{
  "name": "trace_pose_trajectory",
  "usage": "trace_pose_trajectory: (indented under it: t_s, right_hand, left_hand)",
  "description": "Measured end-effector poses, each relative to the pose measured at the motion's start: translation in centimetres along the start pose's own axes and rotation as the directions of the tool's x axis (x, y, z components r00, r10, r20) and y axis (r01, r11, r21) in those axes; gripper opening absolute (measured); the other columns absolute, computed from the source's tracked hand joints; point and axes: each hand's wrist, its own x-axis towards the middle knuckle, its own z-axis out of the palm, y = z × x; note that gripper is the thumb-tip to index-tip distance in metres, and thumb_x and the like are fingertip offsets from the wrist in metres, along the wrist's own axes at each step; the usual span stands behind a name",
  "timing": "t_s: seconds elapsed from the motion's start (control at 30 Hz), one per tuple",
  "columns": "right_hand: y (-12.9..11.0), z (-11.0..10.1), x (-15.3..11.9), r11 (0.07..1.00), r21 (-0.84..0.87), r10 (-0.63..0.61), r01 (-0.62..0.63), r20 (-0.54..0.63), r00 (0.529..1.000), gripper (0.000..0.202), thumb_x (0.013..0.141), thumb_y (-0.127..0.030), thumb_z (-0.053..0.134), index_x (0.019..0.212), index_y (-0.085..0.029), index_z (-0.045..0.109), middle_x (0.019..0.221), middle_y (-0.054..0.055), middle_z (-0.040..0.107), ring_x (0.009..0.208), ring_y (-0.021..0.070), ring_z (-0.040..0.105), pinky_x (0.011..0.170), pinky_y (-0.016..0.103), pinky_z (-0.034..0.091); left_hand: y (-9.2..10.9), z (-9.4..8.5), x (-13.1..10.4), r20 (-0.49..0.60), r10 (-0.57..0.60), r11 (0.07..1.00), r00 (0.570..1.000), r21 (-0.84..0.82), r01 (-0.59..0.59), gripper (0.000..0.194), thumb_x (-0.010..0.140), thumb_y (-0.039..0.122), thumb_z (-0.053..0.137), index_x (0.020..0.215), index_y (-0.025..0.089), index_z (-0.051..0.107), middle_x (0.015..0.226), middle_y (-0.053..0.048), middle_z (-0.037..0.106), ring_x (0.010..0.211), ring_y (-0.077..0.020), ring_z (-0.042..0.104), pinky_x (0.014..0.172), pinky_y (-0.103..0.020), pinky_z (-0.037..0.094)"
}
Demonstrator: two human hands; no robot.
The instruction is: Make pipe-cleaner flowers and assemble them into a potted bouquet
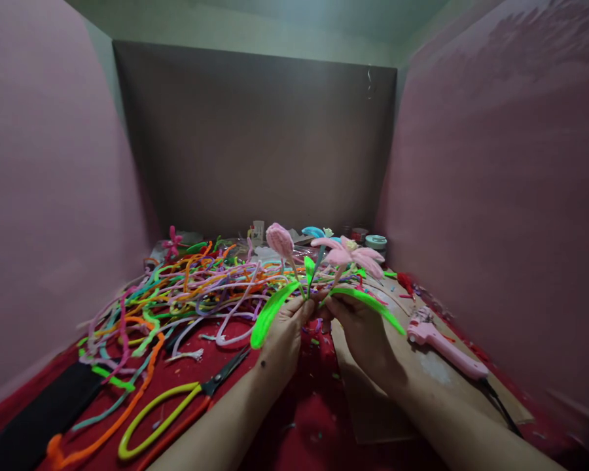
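Observation:
Both hands meet at mid-frame over a red cloth, holding flowers made of fuzzy pipe cleaners. My left hand (pixel 285 327) is closed around thin stems, among them that of a pink flower bud (pixel 279 241). A bright green leaf (pixel 273 315) droops over its back. My right hand (pixel 357 330) pinches the stem of an open pink flower (pixel 356 255) with a pale yellow centre; another long green leaf (pixel 370 304) arches over that hand. Between them stands a blue flower (pixel 314 232), partly behind the pink petals. The fingertips hide where the stems come together.
Tangled colourful pipe cleaners (pixel 191 288) cover the left and back. Yellow-and-red-handled scissors (pixel 211 386) lie front left near a black flat object (pixel 44 418). A pink glue gun (pixel 446 347) rests on a cardboard sheet (pixel 373 405) at right. Pink walls (pixel 510 196) rise on both sides.

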Motion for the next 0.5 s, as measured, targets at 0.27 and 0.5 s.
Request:
trace_pose_trajectory:
  t_s: [0.27, 0.5]
  right_hand:
    - [-0.5, -0.3, 0.1, 0.988, -0.148, -0.050, 0.049, -0.006, 0.999, 0.023, 0.077, -0.030, 0.048, 0.058, -0.019, 0.055, 0.053, -0.002, 0.051, 0.054, 0.0127, 0.048, 0.059, 0.026, 0.040]
    - [0.1, -0.7, -0.2, 0.946, -0.238, -0.216, 0.220, 0.042, 0.976, 0.024, 0.080, -0.027, 0.045, 0.070, -0.020, 0.065, 0.071, 0.003, 0.061, 0.062, 0.0153, 0.055, 0.054, 0.026, 0.044]
  left_hand:
    - [-0.7, -0.7, 0.0, 0.009, 0.043, 0.985, 0.999, 0.167, -0.044, 0.022, 0.070, 0.032, 0.065, 0.083, 0.015, 0.072, 0.074, -0.004, 0.069, 0.070, -0.0164, 0.059, 0.070, -0.026, 0.046]
    - [-2.4, -2.0, 0.6, 0.036, -0.026, 0.989, 0.999, 0.145, 0.021, 0.021, 0.067, 0.028, 0.068, 0.082, 0.015, 0.072, 0.073, -0.004, 0.071, 0.067, -0.0171, 0.062, 0.069, -0.029, 0.048]
